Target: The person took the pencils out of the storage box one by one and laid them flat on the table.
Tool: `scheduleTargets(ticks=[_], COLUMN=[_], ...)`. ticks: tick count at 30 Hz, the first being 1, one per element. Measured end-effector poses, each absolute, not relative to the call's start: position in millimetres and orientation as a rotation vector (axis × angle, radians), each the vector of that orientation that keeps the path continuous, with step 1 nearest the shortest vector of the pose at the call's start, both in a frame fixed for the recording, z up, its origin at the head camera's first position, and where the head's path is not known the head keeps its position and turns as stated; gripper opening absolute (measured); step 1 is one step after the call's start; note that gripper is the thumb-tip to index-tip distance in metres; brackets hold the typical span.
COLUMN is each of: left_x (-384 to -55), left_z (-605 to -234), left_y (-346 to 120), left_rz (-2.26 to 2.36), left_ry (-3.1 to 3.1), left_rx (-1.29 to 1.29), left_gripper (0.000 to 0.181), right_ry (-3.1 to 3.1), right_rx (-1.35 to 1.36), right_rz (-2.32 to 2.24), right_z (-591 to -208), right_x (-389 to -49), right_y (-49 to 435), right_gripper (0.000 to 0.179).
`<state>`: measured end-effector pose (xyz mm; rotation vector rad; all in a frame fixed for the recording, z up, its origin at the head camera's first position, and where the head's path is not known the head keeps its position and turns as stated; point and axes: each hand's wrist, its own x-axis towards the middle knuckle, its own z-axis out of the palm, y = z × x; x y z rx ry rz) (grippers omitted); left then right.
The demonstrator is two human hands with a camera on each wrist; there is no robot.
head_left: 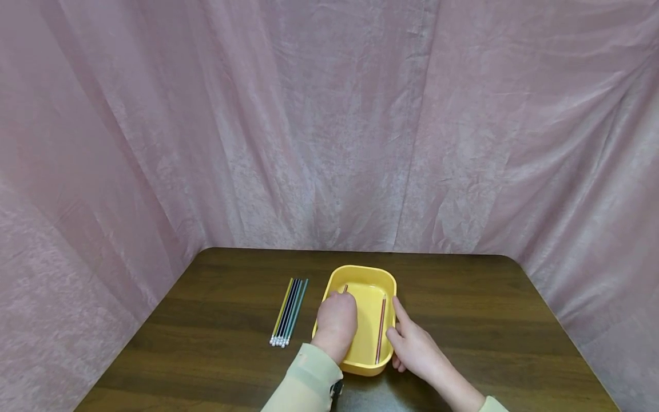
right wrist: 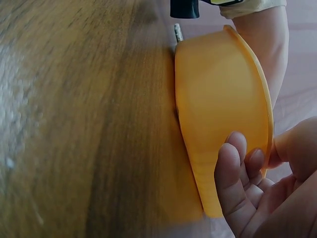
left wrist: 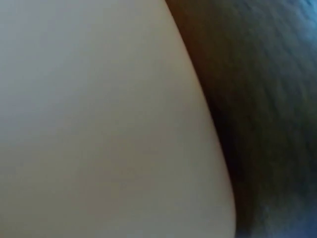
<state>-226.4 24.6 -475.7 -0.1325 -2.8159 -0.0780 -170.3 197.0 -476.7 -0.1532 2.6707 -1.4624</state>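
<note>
A yellow plastic tray [head_left: 362, 369] with rounded corners sits on the table. My left hand [head_left: 337, 320] reaches into its left side, back upward and fingers hidden beneath. The end of a reddish pencil [head_left: 345, 288] sticks out beyond that hand, which grips it. Another red pencil [head_left: 381, 329] lies lengthwise inside, along the right wall. At the right rim, my right hand [head_left: 414, 346] holds the tray, its thumb at the edge and other fingers against the outer wall [right wrist: 218, 94]. Mostly blurred skin fills the left wrist view.
Left of the tray, several pencils [head_left: 290, 312] lie side by side on the dark wooden table [head_left: 473, 309], yellow, dark and teal, white erasers toward me. Pink curtains [head_left: 329, 126] hang behind the table and at both sides.
</note>
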Motion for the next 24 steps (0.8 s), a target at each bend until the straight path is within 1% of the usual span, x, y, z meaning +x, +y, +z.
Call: scheduleTargets(ticks=[8, 17, 24], left_x=[-227.9, -234.5, -234.7], left_z=[-474.7, -478.0, -476.2], left_y=[22.5, 21.5, 21.7], left_rz=[-0.066, -0.12, -0.104], left_ry=[-2.844, -2.889, -2.899], left_rx=[-0.178, -0.166, -0.171], left_gripper=[0.018, 0.023, 0.022], right_ry=[2.642, 2.654, 2.657], right_rx=[-0.154, -0.161, -0.186], right_rz=[-1.471, -1.451, -1.466], right_z=[-477.0, -476.9, -475.3], right_x=[-170.2, -170.1, -169.4], right_y=[196.8, 196.1, 196.1], right_gripper=[0.077, 0.077, 0.078])
